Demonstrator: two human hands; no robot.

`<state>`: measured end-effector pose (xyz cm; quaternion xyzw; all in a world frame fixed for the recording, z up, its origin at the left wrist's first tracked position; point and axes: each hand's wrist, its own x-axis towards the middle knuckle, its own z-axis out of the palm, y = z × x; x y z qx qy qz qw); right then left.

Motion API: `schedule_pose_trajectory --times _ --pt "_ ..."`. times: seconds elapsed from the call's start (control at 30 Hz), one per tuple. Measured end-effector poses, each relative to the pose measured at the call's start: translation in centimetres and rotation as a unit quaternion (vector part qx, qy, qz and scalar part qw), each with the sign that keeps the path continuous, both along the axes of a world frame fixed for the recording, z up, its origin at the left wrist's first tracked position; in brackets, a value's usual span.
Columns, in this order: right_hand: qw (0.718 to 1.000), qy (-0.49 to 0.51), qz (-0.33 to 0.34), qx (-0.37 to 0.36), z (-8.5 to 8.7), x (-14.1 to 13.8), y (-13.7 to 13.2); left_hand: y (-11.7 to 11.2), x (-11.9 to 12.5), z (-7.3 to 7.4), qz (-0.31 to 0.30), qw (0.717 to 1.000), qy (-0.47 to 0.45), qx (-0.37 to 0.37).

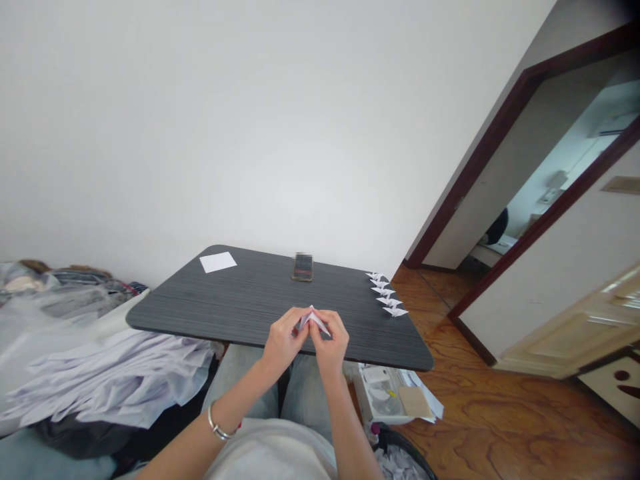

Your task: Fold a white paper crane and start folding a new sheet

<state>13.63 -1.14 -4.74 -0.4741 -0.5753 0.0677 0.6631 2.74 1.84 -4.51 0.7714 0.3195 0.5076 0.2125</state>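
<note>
A small piece of folded white paper [320,324] is pinched between my two hands above the front edge of the dark table [240,300]. My left hand [284,339] grips its left side, fingers closed. On its right side, my right hand [330,339] holds it between thumb and fingers. The paper rises to a point at the top, and one flap slopes down to the right. My fingers cover much of it, so its full shape is hidden. Several folded paper cranes [387,293] stand in a row along the table's right side.
A flat white sheet [218,261] lies at the table's back left. A phone [303,267] rests near the back edge, by the wall. Below the table's right front are a white box [383,397] and a bin of paper scraps [400,463]. White cloth [115,380] is heaped at left.
</note>
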Motion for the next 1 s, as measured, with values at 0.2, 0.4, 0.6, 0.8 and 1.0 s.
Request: schedule_pose_trajectory --times 0.2,0.4,0.6,0.8,1.0 --pt "1.0 -0.02 -0.013 0.015 -0.13 0.14 0.02 -0.01 0.08 -0.01 -0.007 1.0 -0.011 0.011" --pt "0.999 -0.034 -0.014 0.026 -0.04 0.27 -0.05 -0.04 0.05 -0.03 -0.006 1.0 -0.011 0.014" --pt "0.999 -0.038 -0.017 0.028 -0.1 0.36 -0.06 -0.09 0.07 -0.03 -0.011 1.0 -0.013 0.014" --pt "0.999 -0.037 -0.02 0.02 -0.22 0.4 0.03 -0.11 0.08 0.04 -0.014 1.0 -0.013 -0.002" --pt "0.999 -0.026 0.009 0.036 -0.97 0.94 0.18 0.13 0.06 0.34 0.006 0.998 -0.041 -0.037"
